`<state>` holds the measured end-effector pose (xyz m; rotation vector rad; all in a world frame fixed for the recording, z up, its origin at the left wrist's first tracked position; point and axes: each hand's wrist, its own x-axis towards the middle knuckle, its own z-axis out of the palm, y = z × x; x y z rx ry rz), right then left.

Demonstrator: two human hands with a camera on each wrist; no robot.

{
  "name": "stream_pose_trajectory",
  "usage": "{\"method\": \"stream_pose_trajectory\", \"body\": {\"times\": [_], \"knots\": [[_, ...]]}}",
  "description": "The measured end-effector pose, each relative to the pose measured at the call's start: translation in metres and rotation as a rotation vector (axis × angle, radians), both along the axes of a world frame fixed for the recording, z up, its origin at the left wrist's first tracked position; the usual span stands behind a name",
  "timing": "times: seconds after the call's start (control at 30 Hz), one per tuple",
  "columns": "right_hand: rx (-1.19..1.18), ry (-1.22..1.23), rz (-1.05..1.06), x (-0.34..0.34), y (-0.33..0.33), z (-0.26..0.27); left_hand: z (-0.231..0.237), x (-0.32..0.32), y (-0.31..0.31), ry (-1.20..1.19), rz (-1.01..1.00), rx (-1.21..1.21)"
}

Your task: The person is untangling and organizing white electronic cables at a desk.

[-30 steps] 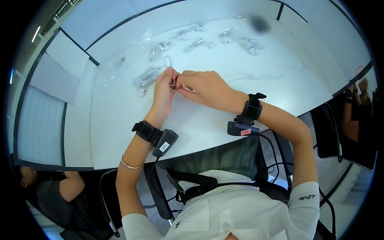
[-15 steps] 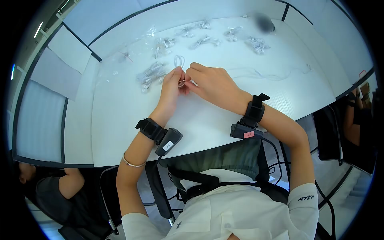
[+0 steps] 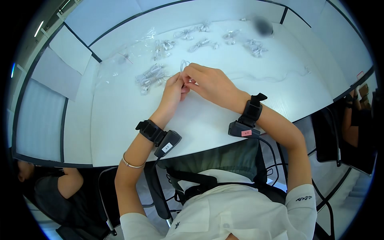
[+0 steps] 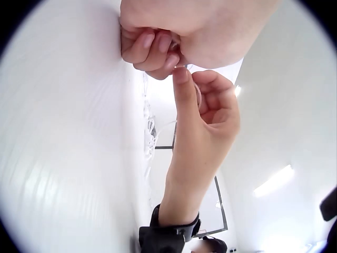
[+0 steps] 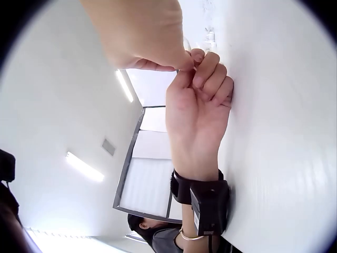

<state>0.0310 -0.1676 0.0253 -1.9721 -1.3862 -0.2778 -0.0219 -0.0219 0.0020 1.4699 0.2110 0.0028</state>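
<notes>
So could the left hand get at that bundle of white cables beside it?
Probably yes: the bundle lies close beside the left hand with no barrier between them, though its fingers are busy with a white cable.

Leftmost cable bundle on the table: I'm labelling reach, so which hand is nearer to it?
Left: the left hand is just right of the cable bundle; the right hand is farther right.

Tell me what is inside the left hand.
A loop of white cable pokes out beyond the left hand. What lies within is covered by its fingers and the right hand, so the cable's ends cannot be seen.
</notes>
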Motion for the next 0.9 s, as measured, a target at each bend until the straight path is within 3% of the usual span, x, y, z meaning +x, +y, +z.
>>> {"method": "stream_pose_trajectory", "body": {"times": [0.13, 0.43, 0.9], "knots": [[0.087, 0.067, 0.039, 0.005, 0.002, -0.008, 0.003, -0.002, -0.001, 0.021, -0.042, 0.011], [0.018, 0.396, 0.156, 0.023, -0.009, 0.003, 0.004, -0.002, 0.003, 0.041, -0.130, 0.023], [0.161, 0.298, 0.156, 0.028, -0.015, 0.010, 0.010, -0.005, 0.002, 0.014, -0.275, -0.066]]}}
